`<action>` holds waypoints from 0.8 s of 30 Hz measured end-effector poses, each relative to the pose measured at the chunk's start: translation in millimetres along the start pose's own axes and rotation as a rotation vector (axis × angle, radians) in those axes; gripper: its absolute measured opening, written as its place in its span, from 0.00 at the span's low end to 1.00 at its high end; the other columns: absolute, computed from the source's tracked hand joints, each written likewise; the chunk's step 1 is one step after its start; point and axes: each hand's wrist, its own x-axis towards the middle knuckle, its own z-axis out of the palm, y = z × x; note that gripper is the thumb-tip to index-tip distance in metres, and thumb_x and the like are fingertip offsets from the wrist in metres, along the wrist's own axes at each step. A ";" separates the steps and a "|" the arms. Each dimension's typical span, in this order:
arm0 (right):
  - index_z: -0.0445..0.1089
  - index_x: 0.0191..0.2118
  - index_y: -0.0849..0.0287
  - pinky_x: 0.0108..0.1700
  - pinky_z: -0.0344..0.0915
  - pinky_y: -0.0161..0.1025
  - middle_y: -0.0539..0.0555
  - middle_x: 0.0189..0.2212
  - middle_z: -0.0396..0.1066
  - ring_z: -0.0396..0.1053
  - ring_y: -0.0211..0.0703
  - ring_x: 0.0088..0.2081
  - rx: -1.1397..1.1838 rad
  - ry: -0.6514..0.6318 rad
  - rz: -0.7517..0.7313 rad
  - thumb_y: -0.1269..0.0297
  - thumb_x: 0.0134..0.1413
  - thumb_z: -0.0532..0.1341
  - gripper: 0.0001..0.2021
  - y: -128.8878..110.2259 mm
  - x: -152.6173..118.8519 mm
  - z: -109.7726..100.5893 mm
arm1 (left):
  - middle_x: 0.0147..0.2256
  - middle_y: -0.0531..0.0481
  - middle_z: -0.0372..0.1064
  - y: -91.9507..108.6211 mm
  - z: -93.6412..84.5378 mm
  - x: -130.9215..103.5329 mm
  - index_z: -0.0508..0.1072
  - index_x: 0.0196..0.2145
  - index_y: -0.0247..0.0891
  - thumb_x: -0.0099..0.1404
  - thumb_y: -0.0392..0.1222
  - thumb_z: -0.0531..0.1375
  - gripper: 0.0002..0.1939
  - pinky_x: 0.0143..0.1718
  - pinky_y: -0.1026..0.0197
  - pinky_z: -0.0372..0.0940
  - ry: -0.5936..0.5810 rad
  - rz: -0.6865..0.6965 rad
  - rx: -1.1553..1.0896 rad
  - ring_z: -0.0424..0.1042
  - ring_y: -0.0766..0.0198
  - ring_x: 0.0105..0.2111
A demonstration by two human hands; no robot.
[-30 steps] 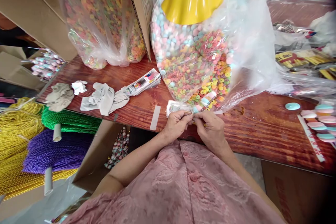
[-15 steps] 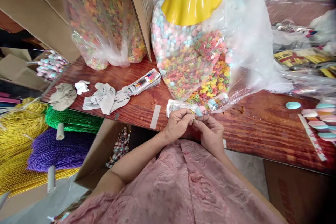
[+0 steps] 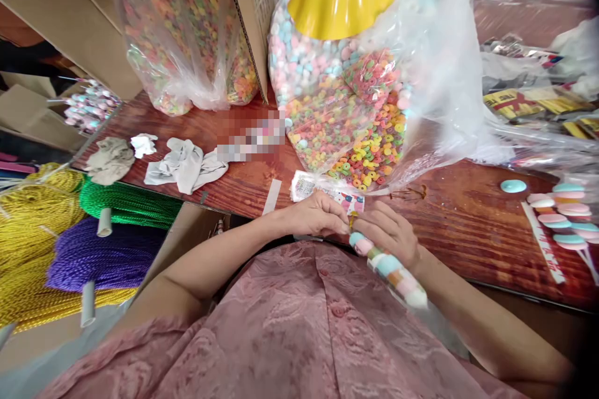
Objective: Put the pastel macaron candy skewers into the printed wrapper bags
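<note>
A marshmallow-and-gummy-ring candy skewer, wrapped in clear plastic, hangs at a slant in front of my shirt, its far end toward the lower right. Fingers of my left hand are pinched together at its upper end. My right hand is curled round the same end, thumb largely hidden. Between my fingertips shows a small yellow tie; its exact shape is hard to make out. Just beyond my hands, printed clear wrappers lie on the red-brown wooden table.
Behind stands a big clear bag of marshmallows and gummy rings, a yellow bowl on it. At left are a cardboard box, grey gloves and coloured cord bundles. Marshmallow skewers lie at right.
The candy skewer has swung from beyond my hands, over the table, to a downward slant toward my body at the right. My right hand has turned over, and both hands stay at its end.
</note>
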 end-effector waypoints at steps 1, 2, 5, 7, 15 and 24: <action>0.70 0.36 0.57 0.34 0.66 0.43 0.54 0.28 0.71 0.67 0.42 0.31 -0.048 -0.005 -0.120 0.64 0.62 0.56 0.07 -3.4 2.3 -4.7 | 0.14 0.58 0.57 -0.4 0.0 0.6 0.72 0.22 0.33 0.50 0.44 0.65 0.11 0.17 0.67 0.45 -0.042 -0.082 -0.081 0.52 0.73 0.15; 0.70 0.38 0.58 0.34 0.66 0.43 0.55 0.28 0.71 0.67 0.42 0.31 -0.087 -0.005 -0.234 0.66 0.63 0.55 0.06 -6.6 5.1 -9.2 | 0.13 0.57 0.58 -1.2 0.0 1.3 0.73 0.22 0.33 0.48 0.44 0.66 0.10 0.15 0.67 0.44 -0.073 -0.143 -0.144 0.51 0.73 0.13; 0.70 0.44 0.62 0.34 0.66 0.44 0.56 0.29 0.72 0.67 0.43 0.32 -0.146 -0.035 -0.463 0.70 0.63 0.55 0.08 -11.6 14.5 -19.9 | 0.12 0.56 0.60 -4.5 -1.1 3.0 0.74 0.22 0.32 0.45 0.42 0.68 0.10 0.11 0.69 0.42 -0.159 -0.235 -0.258 0.51 0.74 0.11; 0.70 0.47 0.64 0.35 0.66 0.44 0.56 0.29 0.72 0.68 0.44 0.33 -0.103 -0.069 -0.533 0.70 0.63 0.55 0.10 -10.9 19.8 -23.1 | 0.11 0.56 0.60 -6.5 -3.7 3.9 0.75 0.21 0.32 0.44 0.41 0.68 0.10 0.10 0.70 0.42 -0.239 -0.287 -0.289 0.51 0.74 0.10; 0.71 0.40 0.61 0.32 0.63 0.42 0.56 0.29 0.70 0.65 0.43 0.32 -0.073 -0.143 -0.605 0.71 0.65 0.50 0.12 -4.2 32.3 -20.3 | 0.14 0.54 0.62 -2.1 -11.8 7.1 0.77 0.22 0.32 0.47 0.41 0.72 0.10 0.10 0.73 0.46 -0.446 -0.335 -0.281 0.55 0.74 0.11; 0.69 0.34 0.58 0.34 0.57 0.42 0.54 0.29 0.69 0.62 0.42 0.32 -0.453 -0.159 -0.560 0.68 0.66 0.52 0.10 -4.3 56.2 -43.3 | 0.20 0.52 0.71 76.1 -54.5 -0.2 0.80 0.30 0.33 0.51 0.45 0.72 0.13 0.16 0.72 0.56 -0.127 -0.025 0.034 0.63 0.74 0.16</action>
